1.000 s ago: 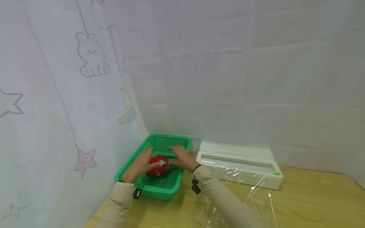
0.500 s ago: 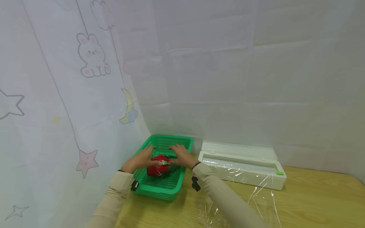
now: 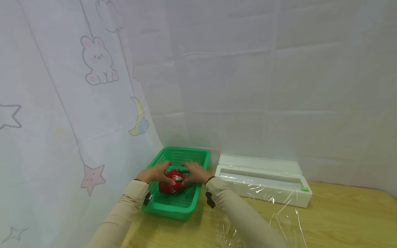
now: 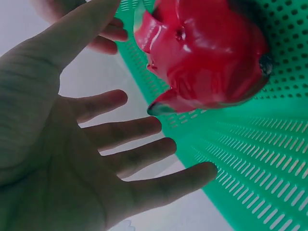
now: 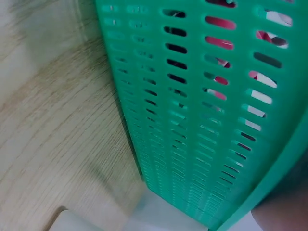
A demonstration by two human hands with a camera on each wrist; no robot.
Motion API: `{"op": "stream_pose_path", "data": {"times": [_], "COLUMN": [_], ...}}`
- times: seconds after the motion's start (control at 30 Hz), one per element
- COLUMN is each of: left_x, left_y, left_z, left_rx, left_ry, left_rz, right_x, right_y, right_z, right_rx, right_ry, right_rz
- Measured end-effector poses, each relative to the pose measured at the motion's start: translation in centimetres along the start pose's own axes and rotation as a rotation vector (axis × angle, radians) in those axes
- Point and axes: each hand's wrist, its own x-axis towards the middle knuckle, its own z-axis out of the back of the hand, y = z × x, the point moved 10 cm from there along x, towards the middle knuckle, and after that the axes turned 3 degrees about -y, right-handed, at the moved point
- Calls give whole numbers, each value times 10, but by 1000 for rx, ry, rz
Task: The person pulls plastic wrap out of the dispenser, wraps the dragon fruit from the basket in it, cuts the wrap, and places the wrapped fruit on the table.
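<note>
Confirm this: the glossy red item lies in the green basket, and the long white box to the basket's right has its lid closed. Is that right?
Not quite: the lid of the long white box is open, tipped up behind it, as the head view shows. The glossy red item does lie in the green basket, left of that box.

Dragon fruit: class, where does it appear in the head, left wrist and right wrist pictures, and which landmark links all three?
Head: the dragon fruit is below and left of centre, between the left hand and the right hand.
Left wrist: large, top centre to right, cut off by the top edge.
Right wrist: only red patches through slots, upper right.
Shared landmark: the green basket.
</note>
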Motion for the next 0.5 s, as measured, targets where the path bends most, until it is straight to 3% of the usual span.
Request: {"op": "stream_pose_path", "data": {"times": [0.13,0.3,0.5], "left_x": [5,7,6], "left_y": [2,14,29], "left_z": [-4,-10,-16], "left_rx": [-3,16,34], "left_ry": [25,75,128], "left_rz": [11,74,149], "right_x": [2,10,24], "right_y": [-1,0,-9], "right_z": [-6,-17,-39], "right_rx": [-89,-218,-353], "right_ry": [31,77,64], "right_rz": [-34,-63,-85]}}
